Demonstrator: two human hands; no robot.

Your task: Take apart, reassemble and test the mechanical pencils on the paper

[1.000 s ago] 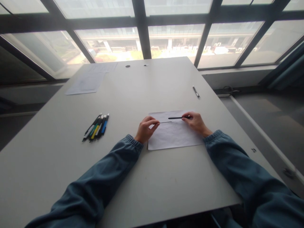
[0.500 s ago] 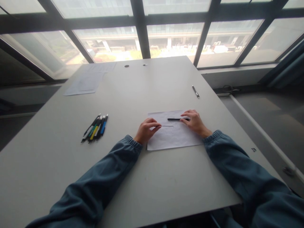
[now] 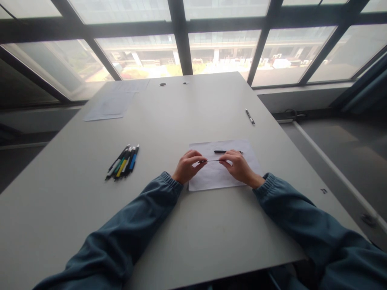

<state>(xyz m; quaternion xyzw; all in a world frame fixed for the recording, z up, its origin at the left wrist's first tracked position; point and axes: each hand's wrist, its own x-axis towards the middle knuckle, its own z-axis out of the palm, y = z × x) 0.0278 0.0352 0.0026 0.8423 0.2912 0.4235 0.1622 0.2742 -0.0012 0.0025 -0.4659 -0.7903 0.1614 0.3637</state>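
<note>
A thin dark pen refill (image 3: 213,160) is held level just over a sheet of white paper (image 3: 208,179). My left hand (image 3: 188,166) pinches its left end between thumb and fingers. At the other end, the thumb and fingertips of my right hand (image 3: 239,167) are closed on it too. Behind that hand a black pen (image 3: 220,151) lies across the paper, partly covered by my fingers. Faint small marks show on the sheet.
Left of the paper lies a bundle of several pens (image 3: 123,162) with white, green, yellow and blue parts. A single pen (image 3: 250,117) rests near the table's right edge. Papers (image 3: 109,105) lie at the back left of the white table (image 3: 181,117), before the windows.
My right hand has left the black pen, moved left and toward me, and taken the refill's right end. My left hand keeps its pinch, almost in the same place.
</note>
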